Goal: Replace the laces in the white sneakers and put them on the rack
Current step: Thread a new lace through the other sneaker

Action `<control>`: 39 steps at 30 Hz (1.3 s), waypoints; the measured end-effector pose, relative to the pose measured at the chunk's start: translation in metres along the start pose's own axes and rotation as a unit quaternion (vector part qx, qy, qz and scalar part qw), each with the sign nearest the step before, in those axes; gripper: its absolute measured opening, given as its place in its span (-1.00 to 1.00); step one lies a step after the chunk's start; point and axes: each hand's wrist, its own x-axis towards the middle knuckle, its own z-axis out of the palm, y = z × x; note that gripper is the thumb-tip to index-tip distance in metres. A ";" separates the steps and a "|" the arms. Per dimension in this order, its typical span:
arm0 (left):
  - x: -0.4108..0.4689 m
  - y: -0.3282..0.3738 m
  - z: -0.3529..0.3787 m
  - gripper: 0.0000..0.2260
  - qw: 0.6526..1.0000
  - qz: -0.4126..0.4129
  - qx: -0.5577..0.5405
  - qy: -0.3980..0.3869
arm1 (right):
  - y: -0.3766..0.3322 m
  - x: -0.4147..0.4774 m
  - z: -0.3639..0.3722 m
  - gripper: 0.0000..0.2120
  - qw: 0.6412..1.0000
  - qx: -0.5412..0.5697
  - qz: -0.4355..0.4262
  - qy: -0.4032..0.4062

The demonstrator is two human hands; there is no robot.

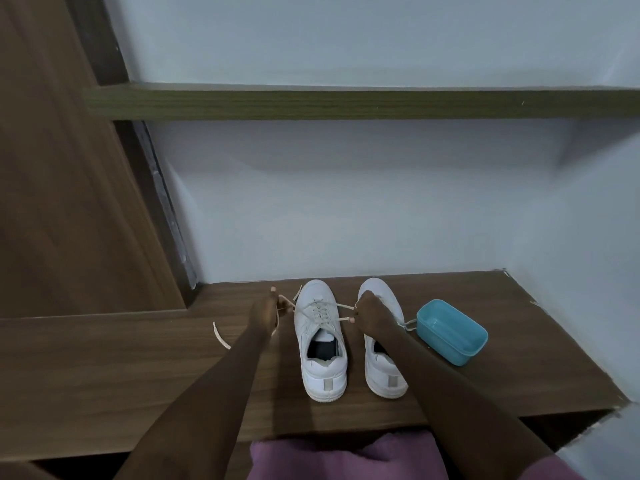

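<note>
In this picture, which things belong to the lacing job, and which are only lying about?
Belonging to the job: left sneaker; right sneaker; lace in the left sneaker; left hand and right hand, each pinching an end of it; wooden shelf under the sneakers.

Just lying about: blue container beside the right sneaker; upper shelf.

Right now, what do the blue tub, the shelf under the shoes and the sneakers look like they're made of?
Tub: likely plastic, smooth uniform blue with rounded moulded corners.
Shelf: wood or wood-look laminate, matte, with brown grain streaks; which of the two is unclear.
Sneakers: smooth white leather or synthetic, with stitched panels and a faint sheen.
</note>
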 end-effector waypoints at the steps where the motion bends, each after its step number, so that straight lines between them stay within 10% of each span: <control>1: -0.002 0.007 0.002 -0.53 0.999 -0.006 -0.043 -0.007 | 0.000 0.001 -0.003 -0.86 1.000 -0.004 -0.005 -0.005; 15: -0.017 0.031 0.042 -0.76 0.979 0.116 0.136 -0.095 | -0.045 -0.001 -0.064 -0.88 0.998 0.009 -0.058 -0.007; 20: -0.019 0.023 0.046 -0.95 0.973 0.139 0.159 -0.090 | -0.054 0.001 -0.066 -0.61 0.996 0.000 -0.087 -0.020; 28: -0.016 0.027 0.050 -0.86 0.970 0.134 0.193 -0.069 | -0.057 0.008 -0.071 -0.93 0.979 0.190 -0.046 -0.055; 39: -0.016 0.033 0.053 -0.85 0.972 0.072 0.213 -0.073 | -0.074 0.021 -0.088 -0.78 0.981 0.177 -0.062 -0.056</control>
